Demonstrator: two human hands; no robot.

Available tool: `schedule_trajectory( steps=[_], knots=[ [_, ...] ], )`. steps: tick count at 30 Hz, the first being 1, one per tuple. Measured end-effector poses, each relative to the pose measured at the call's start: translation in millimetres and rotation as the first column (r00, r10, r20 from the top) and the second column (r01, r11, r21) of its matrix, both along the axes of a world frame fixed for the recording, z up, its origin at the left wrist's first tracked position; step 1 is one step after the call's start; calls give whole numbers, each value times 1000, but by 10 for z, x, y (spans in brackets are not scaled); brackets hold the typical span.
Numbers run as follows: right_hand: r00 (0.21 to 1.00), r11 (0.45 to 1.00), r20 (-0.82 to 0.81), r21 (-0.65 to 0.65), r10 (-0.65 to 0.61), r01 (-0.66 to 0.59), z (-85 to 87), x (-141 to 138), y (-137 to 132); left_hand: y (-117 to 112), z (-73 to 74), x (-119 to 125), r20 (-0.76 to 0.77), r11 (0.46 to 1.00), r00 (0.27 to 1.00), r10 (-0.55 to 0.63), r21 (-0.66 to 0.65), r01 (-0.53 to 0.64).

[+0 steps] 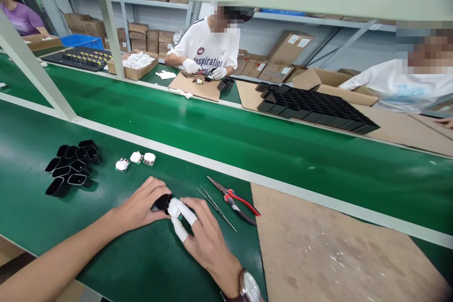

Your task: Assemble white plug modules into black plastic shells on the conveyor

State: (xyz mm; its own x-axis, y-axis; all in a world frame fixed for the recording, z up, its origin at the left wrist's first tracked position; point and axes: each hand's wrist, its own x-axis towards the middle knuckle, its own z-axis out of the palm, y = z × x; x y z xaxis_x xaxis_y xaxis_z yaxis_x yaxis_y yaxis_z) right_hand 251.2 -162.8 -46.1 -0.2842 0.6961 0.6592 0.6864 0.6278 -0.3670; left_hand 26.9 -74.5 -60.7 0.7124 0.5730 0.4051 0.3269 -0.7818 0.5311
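Note:
My left hand (141, 205) is closed around a small black casing (163, 203) on the green mat. My right hand (201, 236), with white finger cots on two fingers and a watch on the wrist, pinches a small white part (174, 207) against the casing's open end. Three white parts (136, 160) lie in a row just beyond my hands. Several empty black casings (71, 167) are clustered to the left.
Tweezers (216, 208) and red-handled pliers (235, 202) lie right of my hands, beside a cardboard sheet (336, 255). Across the green conveyor belt (247, 137), a person in white gloves works; a black tray (314, 108) and cardboard boxes stand nearby. Other people sit at far left and right.

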Motion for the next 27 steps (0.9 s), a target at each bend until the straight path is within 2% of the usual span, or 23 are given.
schedule_trajectory(
  steps=[13,21,27],
  knots=[
    [999,1000,53,-17,5,-4,41,8,10,-34,12,23,-34,999,999,-22,-25,21],
    [998,981,-24,-181,60,-63,-16,100,-3,-31,54,26,-19,995,999,-41,-87,39],
    [994,992,-32,-69,102,-104,-49,118,8,-24,61,34,10,991,998,-63,-121,64]
  ],
)
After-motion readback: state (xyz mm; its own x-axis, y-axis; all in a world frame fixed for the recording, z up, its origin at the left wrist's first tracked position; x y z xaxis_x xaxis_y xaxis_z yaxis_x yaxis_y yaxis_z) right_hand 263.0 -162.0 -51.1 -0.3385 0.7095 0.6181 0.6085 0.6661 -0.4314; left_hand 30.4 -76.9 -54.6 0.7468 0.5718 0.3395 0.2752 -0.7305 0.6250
